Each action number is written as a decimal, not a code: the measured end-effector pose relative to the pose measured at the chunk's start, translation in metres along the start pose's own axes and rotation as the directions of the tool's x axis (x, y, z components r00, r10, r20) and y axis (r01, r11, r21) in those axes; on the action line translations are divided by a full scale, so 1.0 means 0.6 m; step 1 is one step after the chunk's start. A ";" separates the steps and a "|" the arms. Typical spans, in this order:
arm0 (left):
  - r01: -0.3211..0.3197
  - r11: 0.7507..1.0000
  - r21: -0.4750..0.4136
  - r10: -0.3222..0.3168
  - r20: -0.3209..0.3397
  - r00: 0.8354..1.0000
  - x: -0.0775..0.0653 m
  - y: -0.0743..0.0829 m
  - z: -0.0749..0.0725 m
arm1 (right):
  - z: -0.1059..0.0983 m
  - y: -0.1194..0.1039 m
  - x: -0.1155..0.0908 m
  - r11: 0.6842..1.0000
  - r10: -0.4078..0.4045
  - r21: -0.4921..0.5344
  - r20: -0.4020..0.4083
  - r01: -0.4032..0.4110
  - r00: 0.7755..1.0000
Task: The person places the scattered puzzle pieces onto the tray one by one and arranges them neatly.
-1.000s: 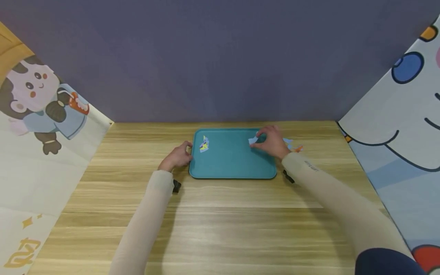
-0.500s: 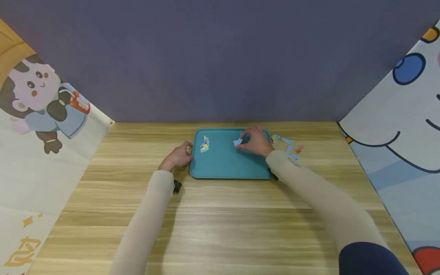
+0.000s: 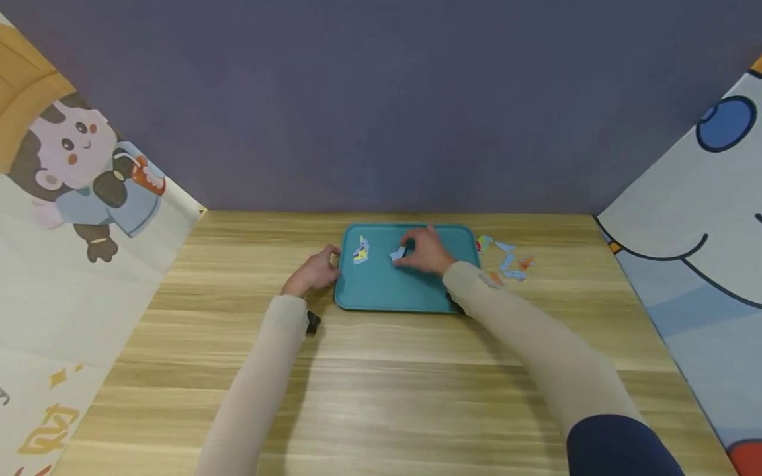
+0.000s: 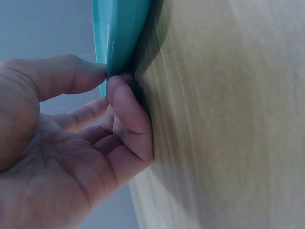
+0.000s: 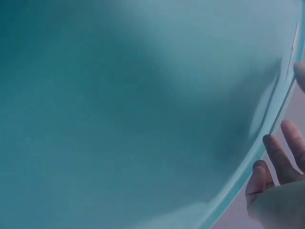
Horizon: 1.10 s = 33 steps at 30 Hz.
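Observation:
My left hand (image 3: 315, 271) pinches the left rim of the teal tray (image 3: 393, 297). In the left wrist view the thumb lies on the tray's rim (image 4: 116, 43) and the curled fingers are against its underside. Over the tray's middle, my right hand (image 3: 427, 252) holds a light blue puzzle piece (image 3: 397, 254) between thumb and fingertips. Seen edge-on in the right wrist view, this thin piece (image 5: 283, 107) spans from thumb to fingertips, just above the tray surface. A yellow, blue and purple cluster of puzzle pieces (image 3: 361, 251) lies at the tray's left side.
Several loose puzzle pieces (image 3: 508, 261), blue, orange and multicoloured, lie on the wooden table (image 3: 381, 390) right of the tray. A dark wall panel (image 3: 393, 106) stands behind the table, with printed cartoon panels on both sides.
My right hand has carried the blue puzzle piece leftward across the tray, from its right part to the middle. More loose pieces show at the right. My left hand has kept its hold.

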<state>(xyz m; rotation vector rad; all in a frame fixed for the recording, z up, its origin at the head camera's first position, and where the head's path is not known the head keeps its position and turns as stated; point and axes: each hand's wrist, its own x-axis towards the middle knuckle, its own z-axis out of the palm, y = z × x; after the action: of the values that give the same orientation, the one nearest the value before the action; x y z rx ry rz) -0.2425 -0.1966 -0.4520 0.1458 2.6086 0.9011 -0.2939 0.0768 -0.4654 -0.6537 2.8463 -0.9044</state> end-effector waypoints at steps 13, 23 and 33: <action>-0.006 1.000 -0.003 0.006 -0.003 1.000 0.000 0.006 0.001 | 0.018 -0.028 0.026 0.997 -0.022 -0.078 0.039 0.025 0.999; 0.005 1.000 -0.007 -0.005 0.000 1.000 0.000 0.006 0.004 | 0.027 -0.037 0.036 0.998 -0.018 -0.051 0.050 0.021 0.999; 0.028 1.000 -0.005 -0.028 0.005 1.000 -0.001 0.002 0.000 | 0.030 -0.046 0.038 0.995 -0.054 -0.069 0.147 0.065 0.988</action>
<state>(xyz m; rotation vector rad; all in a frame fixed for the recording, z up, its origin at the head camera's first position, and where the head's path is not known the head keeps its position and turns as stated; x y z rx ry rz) -0.2419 -0.1956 -0.4509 0.1102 2.5975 0.8963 -0.3007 0.0373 -0.4633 -0.7822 2.7550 -0.7292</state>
